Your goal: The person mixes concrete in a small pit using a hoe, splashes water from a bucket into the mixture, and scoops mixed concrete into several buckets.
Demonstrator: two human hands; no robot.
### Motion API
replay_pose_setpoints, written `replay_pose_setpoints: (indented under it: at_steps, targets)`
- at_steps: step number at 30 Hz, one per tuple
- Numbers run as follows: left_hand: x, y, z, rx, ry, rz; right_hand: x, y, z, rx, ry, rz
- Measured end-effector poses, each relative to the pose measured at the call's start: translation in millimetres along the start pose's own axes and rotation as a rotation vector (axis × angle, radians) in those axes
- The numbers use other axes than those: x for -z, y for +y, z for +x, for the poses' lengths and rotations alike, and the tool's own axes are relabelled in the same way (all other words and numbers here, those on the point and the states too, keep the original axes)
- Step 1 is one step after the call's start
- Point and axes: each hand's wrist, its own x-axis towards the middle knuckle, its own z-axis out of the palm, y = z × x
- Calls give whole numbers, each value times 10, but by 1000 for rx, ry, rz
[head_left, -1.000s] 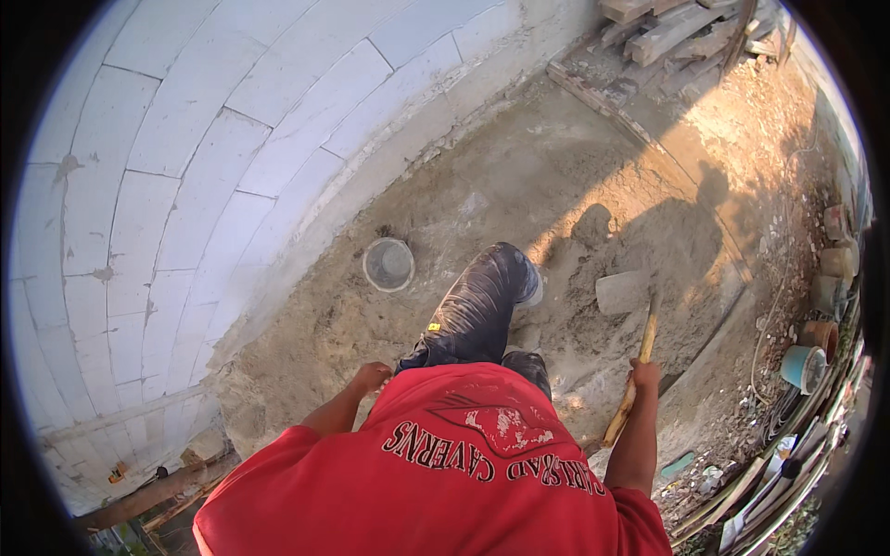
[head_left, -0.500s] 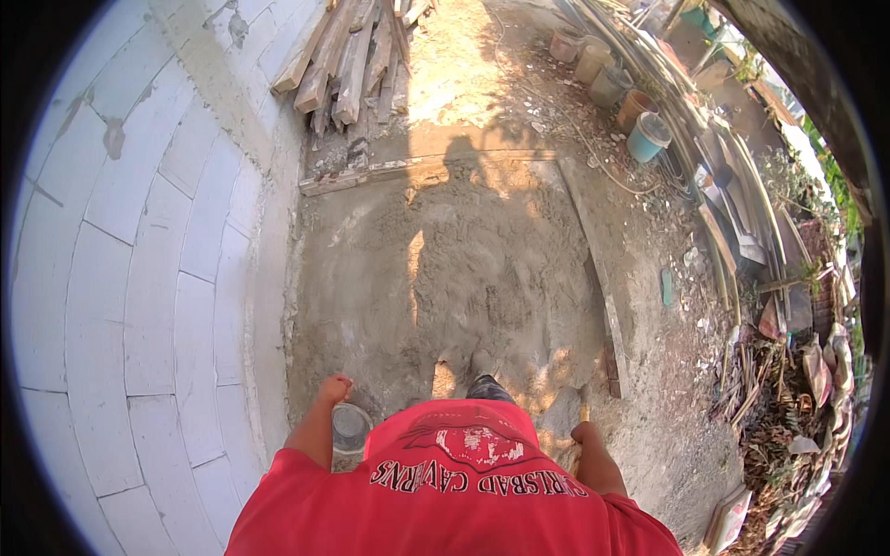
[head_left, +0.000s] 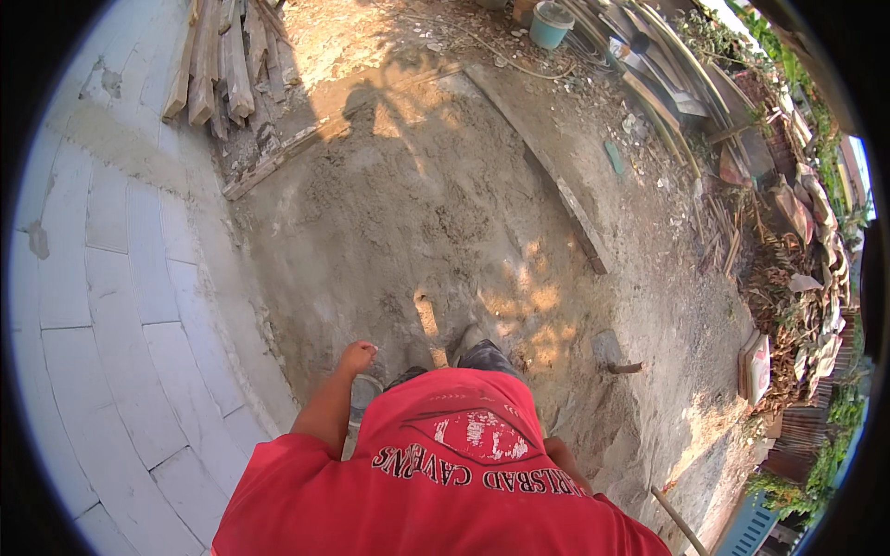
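Note:
My left hand (head_left: 360, 356), its fingers curled closed, is over the far rim of a grey bucket (head_left: 364, 397). The bucket hangs or stands beside my left leg; its handle cannot be made out, and my shirt covers part of it. My right forearm (head_left: 562, 456) shows only in part beside the red shirt, and the fingers of that hand are hidden. Ahead and to the right of it lies a grey flat-bladed tool (head_left: 607, 348) with a short brown handle (head_left: 625, 368). Wet grey mortar (head_left: 399, 222) spreads before my feet.
A pale block wall (head_left: 120, 306) runs along the left. Form boards (head_left: 547, 176) edge the mortar, with stacked timber (head_left: 222, 65) at far left. A blue-green bucket (head_left: 551, 26) stands far off. Debris (head_left: 779, 250) and a stick (head_left: 677, 519) lie to the right.
My view has turned right. The bucket has stayed with my left hand. The flat-bladed tool now lies farther from my right hand, which has drawn back behind the shirt.

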Motion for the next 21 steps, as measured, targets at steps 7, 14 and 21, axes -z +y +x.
replay_pose_setpoints:
  at_steps: [7,14,21]
  targets:
    - [-494,-316,-38,-111,-44,520,57,80,664,1,71,85]
    - [-380,-1722,1471,128,-47,1087,128,-121,2444,-75,-4,36]
    - [-973,-2597,2593,-3,-146,1543,-332,117,3653,199,355,-452]
